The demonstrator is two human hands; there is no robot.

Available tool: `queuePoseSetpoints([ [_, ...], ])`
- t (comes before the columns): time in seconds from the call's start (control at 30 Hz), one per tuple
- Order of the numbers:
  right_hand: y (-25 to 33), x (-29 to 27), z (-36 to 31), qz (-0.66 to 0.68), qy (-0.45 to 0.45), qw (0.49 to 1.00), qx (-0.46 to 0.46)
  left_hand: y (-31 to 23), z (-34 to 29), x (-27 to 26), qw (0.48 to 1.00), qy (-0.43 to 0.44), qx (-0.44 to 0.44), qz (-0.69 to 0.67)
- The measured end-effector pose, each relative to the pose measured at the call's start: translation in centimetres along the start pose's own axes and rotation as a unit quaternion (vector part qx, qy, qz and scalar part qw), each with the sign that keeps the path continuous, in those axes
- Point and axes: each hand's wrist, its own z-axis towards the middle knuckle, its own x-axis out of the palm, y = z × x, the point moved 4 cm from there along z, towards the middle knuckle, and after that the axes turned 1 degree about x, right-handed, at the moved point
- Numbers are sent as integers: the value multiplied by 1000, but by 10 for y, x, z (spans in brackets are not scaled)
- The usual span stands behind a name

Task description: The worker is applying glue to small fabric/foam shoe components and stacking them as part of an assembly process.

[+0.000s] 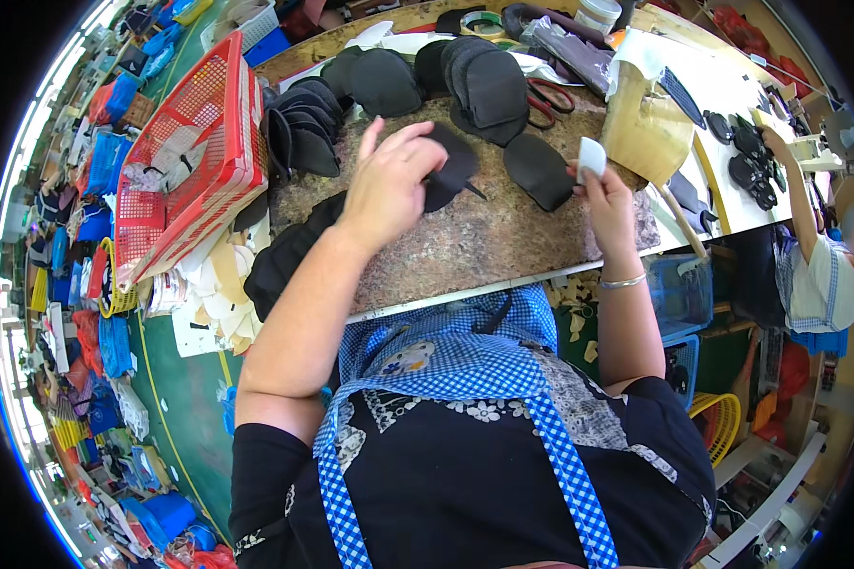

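Note:
My left hand (389, 185) is over the work board, index finger raised, the other fingertips bent over the edge of a dark rounded fabric piece (457, 156); its thumb is hidden. A second black piece shows partly beneath that one. My right hand (605, 194) pinches a small white curved piece (591, 154) between thumb and fingers. Close to those fingertips, a black rounded piece (538, 173) lies on the mottled brown board (512, 242). Stacks of similar black rounded pieces (386, 82) stand along the far side, some overlapping like a fan (304, 123).
Left of the board stands a red plastic basket (176, 123). Red-handled scissors (547, 101) lie behind the black pieces. At right are a pale yellow block (647, 128) and a wooden handle (681, 220). A co-worker's arm (799, 180) reaches toward black parts (751, 175) farther right.

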Motion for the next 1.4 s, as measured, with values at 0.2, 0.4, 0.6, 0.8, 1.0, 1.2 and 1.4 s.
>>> queuePoseSetpoints([
  [0.2,13,-23,-8,-222,35,966,-124,8,-14,-3,944,239,-29,227],
  [0.4,14,10,-33,-361,171,861,-315,-37,-4,34,891,328,56,308],
  [0.6,15,9,-53,-366,108,853,-355,-14,-4,30,852,350,-45,388],
  [0.8,15,8,-52,-369,108,868,-314,-25,14,48,948,159,147,232],
  [1.0,14,-4,-65,-341,156,852,-366,-36,0,117,962,207,163,76],
  [1.2,10,-38,-64,-199,24,966,-162,-48,18,133,970,189,110,105],
  [1.4,-6,-54,-64,74,-90,992,38,-41,15,123,985,54,163,-20],
])
